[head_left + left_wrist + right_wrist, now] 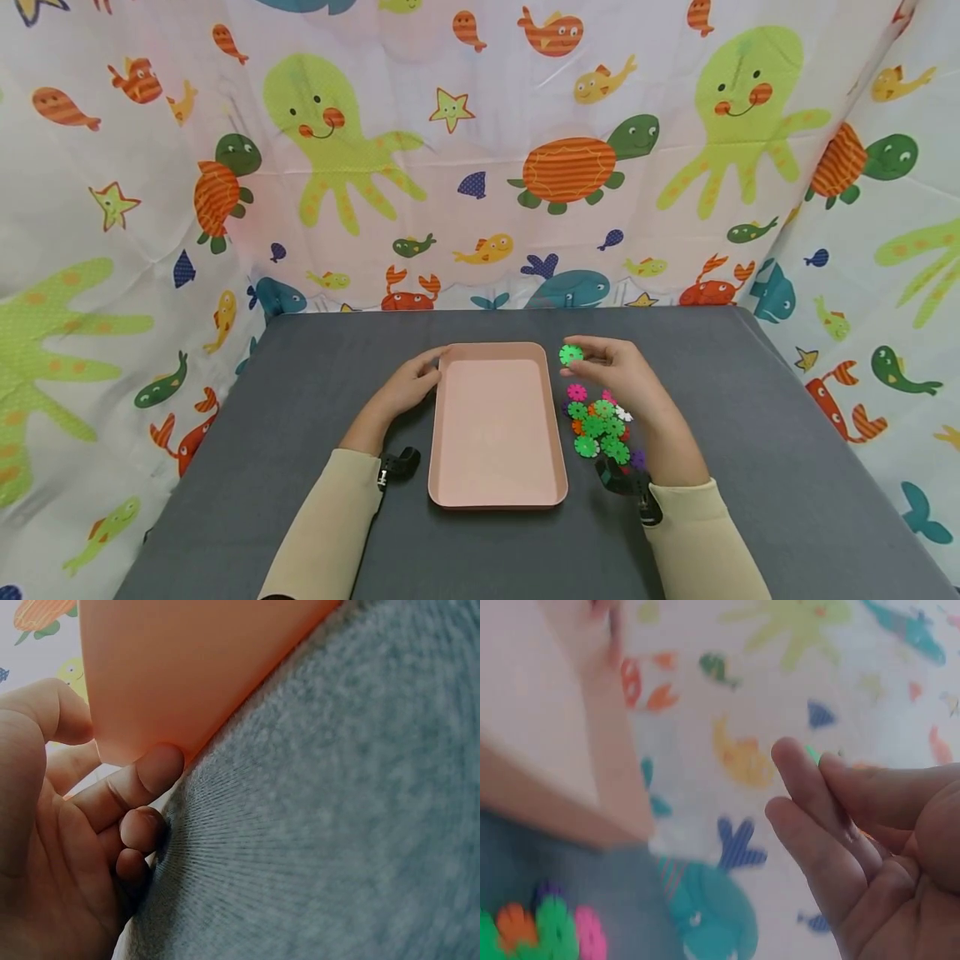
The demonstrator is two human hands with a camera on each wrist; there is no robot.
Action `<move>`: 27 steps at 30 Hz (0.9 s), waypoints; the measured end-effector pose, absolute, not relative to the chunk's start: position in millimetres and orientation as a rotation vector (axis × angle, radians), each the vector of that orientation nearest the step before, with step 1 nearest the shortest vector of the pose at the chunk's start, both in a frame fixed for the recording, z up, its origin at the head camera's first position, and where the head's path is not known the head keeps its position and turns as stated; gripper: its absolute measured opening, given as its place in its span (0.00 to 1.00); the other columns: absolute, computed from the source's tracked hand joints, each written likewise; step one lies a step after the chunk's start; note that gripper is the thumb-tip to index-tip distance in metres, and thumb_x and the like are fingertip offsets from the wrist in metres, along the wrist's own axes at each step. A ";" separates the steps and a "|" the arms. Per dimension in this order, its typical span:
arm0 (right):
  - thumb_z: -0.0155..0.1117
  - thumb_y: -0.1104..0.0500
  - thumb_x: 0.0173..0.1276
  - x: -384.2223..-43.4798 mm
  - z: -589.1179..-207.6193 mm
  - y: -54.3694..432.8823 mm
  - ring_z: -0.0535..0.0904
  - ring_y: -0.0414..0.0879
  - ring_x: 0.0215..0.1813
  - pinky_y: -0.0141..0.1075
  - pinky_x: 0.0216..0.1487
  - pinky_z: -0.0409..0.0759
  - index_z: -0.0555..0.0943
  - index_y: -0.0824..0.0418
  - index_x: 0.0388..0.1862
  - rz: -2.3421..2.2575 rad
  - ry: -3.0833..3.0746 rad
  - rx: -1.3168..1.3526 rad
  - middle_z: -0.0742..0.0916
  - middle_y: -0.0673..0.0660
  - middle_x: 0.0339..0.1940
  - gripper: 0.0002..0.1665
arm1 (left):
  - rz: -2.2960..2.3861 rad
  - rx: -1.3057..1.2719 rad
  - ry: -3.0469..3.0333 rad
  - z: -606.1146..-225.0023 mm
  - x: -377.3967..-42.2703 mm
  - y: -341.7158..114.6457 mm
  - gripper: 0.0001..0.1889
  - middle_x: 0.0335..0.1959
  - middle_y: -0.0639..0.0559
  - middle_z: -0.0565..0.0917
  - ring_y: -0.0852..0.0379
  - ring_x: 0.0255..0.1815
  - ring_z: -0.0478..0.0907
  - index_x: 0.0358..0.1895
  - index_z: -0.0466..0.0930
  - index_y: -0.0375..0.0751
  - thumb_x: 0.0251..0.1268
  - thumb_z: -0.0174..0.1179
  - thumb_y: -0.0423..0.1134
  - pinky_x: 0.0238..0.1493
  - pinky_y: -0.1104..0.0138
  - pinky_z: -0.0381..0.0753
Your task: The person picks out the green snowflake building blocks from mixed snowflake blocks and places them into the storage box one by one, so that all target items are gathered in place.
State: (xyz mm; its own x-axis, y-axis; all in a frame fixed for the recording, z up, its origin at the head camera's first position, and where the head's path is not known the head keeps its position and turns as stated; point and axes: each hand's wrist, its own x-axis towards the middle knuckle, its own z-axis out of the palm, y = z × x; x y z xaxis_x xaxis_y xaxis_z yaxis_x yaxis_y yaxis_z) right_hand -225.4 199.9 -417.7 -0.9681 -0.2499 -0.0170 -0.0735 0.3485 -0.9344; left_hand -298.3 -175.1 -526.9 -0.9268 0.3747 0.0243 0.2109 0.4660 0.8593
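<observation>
A pink rectangular tray point(498, 498) lies flat on the table. My left hand point(411, 382) is at its far left corner; in the left wrist view, my fingers point(159, 771) grip the corner of the tray point(172, 667). Past the tray's right side, my right hand point(618, 375) pinches a green flower-shaped plastic disc point(571, 355) between thumb and fingers, raised over the table. Only a thin green edge of the disc point(813, 754) shows in the right wrist view. Below that hand is a pile of similar discs point(594, 426), in green, pink, orange, white and purple.
The table point(330, 358) has a grey cloth cover. Curtains point(450, 167) printed with sea animals hang behind it and at both sides. Each wrist wears a black camera mount, such as the right mount point(637, 492), close to the near end of the pile.
</observation>
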 end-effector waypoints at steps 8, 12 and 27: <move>0.69 0.60 0.71 -201.0 -404.2 164.3 0.86 0.53 0.54 0.47 0.59 0.80 0.79 0.62 0.70 -1.677 2.290 -0.465 0.91 0.58 0.43 0.28 | 1.453 0.496 2.560 -528.4 -299.5 -175.4 0.28 0.23 0.51 0.73 0.55 0.21 0.66 0.78 0.67 0.52 0.76 0.50 0.36 0.29 0.62 0.68; 0.71 0.61 0.70 -193.2 -406.9 141.5 0.89 0.52 0.44 0.42 0.55 0.81 0.81 0.64 0.66 -1.681 2.260 -0.529 0.88 0.58 0.35 0.26 | 1.454 0.502 2.561 -527.7 -299.0 -174.9 0.28 0.24 0.51 0.73 0.55 0.22 0.67 0.78 0.67 0.52 0.76 0.50 0.36 0.29 0.62 0.68; 0.74 0.68 0.63 -157.7 -458.3 58.6 0.81 0.41 0.31 0.32 0.32 0.74 0.87 0.67 0.54 -1.181 2.430 -0.710 0.83 0.47 0.27 0.19 | 1.467 0.512 2.563 -527.6 -297.6 -175.0 0.28 0.21 0.51 0.71 0.57 0.18 0.64 0.78 0.67 0.53 0.77 0.50 0.35 0.27 0.62 0.67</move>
State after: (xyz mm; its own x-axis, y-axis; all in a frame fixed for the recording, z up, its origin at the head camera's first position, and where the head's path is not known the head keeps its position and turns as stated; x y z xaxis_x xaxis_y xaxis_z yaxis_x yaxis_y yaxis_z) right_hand -157.7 58.6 -458.3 -0.8149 -0.5729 -0.0880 -0.2847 0.5279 -0.8002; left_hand -297.6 -175.0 -527.6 -0.9316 0.3610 0.0439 0.2207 0.4652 0.8573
